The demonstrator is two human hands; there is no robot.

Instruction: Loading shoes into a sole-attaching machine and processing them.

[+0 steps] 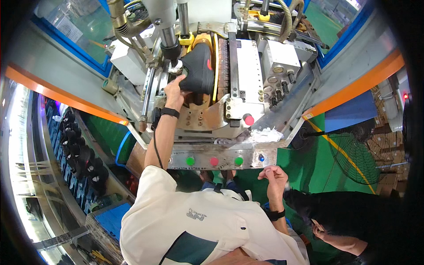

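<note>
A black shoe upper (196, 70) with a red mark on its side sits in the machine, below a yellow part. My left hand (174, 90) is closed on its near left edge, the thumb on top and the other fingers partly hidden. Just above this hand, a metal rod with a white-wrapped tip (175, 67) comes down close to the upper. My right hand (274, 179) is off the machine, near the blue knob (261, 157) at the right end of the control panel (201, 162). Its fingers are curled in, and anything inside them is hidden.
Green and red buttons line the panel. White cloth (265, 135) lies behind it, near a red knob (249, 119). A rack of black shoes (79, 150) stands at left. At right are a black wire-cage fan (355, 154) and another person's arm (340, 240).
</note>
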